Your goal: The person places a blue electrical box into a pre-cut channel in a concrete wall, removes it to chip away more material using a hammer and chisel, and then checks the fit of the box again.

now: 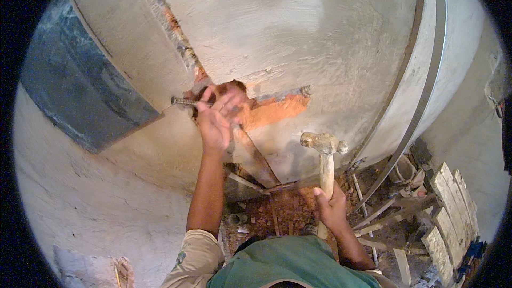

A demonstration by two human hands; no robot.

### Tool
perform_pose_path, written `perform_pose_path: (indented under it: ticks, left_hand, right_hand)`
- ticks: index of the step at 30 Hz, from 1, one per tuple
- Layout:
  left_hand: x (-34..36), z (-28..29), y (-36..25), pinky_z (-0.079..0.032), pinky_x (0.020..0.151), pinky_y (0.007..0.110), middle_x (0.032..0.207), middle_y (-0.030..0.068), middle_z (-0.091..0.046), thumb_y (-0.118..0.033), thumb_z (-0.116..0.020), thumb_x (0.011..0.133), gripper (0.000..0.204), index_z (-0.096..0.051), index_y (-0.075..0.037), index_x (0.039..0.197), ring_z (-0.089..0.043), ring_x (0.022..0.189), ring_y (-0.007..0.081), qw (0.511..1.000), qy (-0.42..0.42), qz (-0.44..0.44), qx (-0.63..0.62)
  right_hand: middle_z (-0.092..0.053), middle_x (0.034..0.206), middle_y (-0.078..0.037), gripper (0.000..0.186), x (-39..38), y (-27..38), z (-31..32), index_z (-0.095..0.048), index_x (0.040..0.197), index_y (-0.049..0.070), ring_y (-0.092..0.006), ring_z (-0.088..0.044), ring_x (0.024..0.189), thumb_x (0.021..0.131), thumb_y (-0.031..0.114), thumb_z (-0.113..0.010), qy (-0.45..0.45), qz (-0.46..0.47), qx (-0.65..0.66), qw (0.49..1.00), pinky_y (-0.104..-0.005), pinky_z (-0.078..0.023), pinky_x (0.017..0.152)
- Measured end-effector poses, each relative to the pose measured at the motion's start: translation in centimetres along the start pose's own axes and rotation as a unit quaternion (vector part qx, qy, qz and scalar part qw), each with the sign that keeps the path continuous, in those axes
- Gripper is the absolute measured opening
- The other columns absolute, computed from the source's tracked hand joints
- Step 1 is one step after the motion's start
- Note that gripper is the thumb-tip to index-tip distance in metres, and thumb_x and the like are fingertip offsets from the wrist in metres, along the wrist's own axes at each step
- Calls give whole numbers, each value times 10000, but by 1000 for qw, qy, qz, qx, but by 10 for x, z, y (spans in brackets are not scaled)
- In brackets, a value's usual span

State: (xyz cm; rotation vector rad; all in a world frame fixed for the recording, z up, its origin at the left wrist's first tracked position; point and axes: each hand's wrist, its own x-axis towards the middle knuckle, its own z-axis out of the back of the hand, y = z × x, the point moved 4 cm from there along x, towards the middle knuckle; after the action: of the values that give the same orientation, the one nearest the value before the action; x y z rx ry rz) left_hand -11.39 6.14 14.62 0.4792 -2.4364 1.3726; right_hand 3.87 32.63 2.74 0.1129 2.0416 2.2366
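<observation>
My left hand (216, 122) is raised at a rough hole (236, 86) broken into the plastered wall, its fingers spread and blurred. A ribbed steel chisel (184, 101) with a flattened head passes between its thumb and fingers, pointing left; its other end is hidden by the hand. Lower and to the right, my right hand (333, 209) grips the wooden handle of a hammer (323, 143). The worn, pale-crusted hammer head points up, apart from the wall. Exposed orange brick (280, 111) lies right of the hole.
A narrow channel (176, 32) runs up the wall from the hole. At left is a dark rectangular panel (85, 74). Rubble (290, 208) covers the floor below. Plastered wooden boards (453, 213) and a bucket (402, 169) stand at lower right, beside a curved strip (434, 69).
</observation>
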Motion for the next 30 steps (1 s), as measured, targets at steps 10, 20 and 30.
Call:
perform_pose_path:
  ticks: [10,20,30]
  left_hand:
    - [-22,4,-48,-436,739,277,867,80,-592,-179,-568,822,221,-568,-11,966,-554,813,165,804,69,-94,583]
    - [20,-18,-67,-446,725,292,812,90,-614,-108,-610,775,101,-577,-20,811,-581,769,179,813,129,-237,517]
    - [22,-12,-63,-439,640,395,751,191,-565,-227,-643,749,272,-529,15,796,-552,717,356,818,169,-244,492]
  right_hand:
    - [-556,678,-69,277,5,11,9,-544,899,-26,-131,-497,621,792,221,-609,-28,52,3,998,-295,-433,556]
    - [-516,680,-51,288,-38,92,-22,-510,966,-27,-119,-443,621,814,210,-572,-69,140,-83,984,-289,-412,566]
    - [-468,581,-51,237,-73,178,-76,-474,847,7,-115,-432,535,827,222,-570,-106,229,-172,952,-280,-378,477]
